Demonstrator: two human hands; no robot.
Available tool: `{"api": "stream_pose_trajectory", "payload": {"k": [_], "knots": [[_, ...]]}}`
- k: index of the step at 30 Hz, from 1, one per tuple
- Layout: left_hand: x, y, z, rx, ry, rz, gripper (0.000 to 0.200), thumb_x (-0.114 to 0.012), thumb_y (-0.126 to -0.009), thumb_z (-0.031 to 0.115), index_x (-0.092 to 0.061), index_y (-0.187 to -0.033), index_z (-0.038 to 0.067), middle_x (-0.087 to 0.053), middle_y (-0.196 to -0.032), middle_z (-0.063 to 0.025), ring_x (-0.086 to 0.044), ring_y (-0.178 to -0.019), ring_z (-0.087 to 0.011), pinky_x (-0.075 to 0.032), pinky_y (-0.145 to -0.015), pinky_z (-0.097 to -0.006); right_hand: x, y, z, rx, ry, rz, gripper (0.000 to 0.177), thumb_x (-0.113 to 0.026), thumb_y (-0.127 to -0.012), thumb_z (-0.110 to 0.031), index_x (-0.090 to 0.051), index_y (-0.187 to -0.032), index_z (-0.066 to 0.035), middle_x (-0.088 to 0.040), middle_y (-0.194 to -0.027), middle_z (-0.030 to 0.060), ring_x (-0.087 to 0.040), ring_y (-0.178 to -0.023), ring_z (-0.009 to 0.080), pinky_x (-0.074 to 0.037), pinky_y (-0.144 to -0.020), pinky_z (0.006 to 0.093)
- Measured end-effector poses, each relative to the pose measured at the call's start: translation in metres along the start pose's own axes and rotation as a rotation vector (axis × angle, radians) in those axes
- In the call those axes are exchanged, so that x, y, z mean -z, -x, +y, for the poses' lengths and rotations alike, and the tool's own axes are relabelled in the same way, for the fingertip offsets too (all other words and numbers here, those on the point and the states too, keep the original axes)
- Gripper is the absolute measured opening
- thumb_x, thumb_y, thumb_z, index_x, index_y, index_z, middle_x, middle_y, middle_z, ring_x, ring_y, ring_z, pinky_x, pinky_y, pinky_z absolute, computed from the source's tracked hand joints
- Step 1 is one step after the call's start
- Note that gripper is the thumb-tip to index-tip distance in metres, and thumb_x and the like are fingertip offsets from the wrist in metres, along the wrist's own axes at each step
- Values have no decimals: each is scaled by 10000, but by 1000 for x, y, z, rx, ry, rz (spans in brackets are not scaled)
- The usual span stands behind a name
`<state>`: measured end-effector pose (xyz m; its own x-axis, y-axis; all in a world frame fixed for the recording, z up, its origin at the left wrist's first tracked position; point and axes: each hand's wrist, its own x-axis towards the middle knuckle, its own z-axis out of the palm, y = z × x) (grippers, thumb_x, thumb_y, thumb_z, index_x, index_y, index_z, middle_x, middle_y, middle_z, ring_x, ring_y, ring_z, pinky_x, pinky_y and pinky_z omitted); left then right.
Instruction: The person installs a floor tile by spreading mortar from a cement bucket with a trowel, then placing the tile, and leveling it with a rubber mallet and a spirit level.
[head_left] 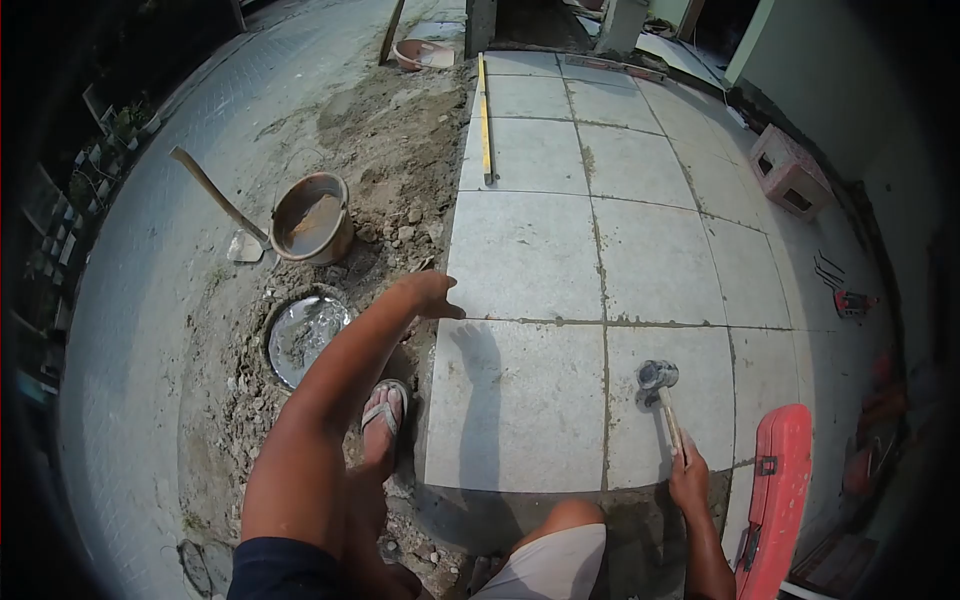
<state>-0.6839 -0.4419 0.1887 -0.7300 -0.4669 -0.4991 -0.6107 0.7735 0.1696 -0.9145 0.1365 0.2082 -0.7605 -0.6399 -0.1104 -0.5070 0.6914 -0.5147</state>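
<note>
My right hand (688,480) grips the wooden handle of a rubber mallet (657,376). The mallet's dark, dusty head is over a light grey floor tile (660,430) in the front row. My left hand (435,294) reaches out at the left edge of the tiling, fingers apart and holding nothing. Below it lies another large tile (520,400), crossed by the shadow of my arm. Cement-smeared joints run between the tiles.
A bucket of murky water (312,220), a round basin (300,335) and a wooden-handled tool (220,200) stand on rubble at left. A yellow level (486,120) lies on the tiles. At right are a red case (780,480) and a pinkish block (790,172).
</note>
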Motion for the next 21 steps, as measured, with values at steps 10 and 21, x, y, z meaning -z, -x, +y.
{"api": "stream_pose_trajectory", "payload": {"k": [10, 21], "knots": [[-14, -208, -119, 127, 622, 243, 991, -745, -852, 631, -476, -1507, -61, -585, -1447, -289, -561, -1364, -407, -466, -1132, -467, -103, -262, -195, 145, -98, 115, 597, -439, -975, -57, -441, -1572, -53, -617, -946, 97, -568, -782, 172, -502, -761, 326], [9, -346, -133, 92, 939, 460, 1161, -780, -808, 607, -290, -1607, -78, -323, -1641, -332, -286, -1567, -391, -240, -1279, -399, -200, -537, -341, 67, 187, 225, 464, -532, -1041, -202, -549, -1504, -174, -730, -1106, 270, -690, -1026, 485, -538, -898, 544]]}}
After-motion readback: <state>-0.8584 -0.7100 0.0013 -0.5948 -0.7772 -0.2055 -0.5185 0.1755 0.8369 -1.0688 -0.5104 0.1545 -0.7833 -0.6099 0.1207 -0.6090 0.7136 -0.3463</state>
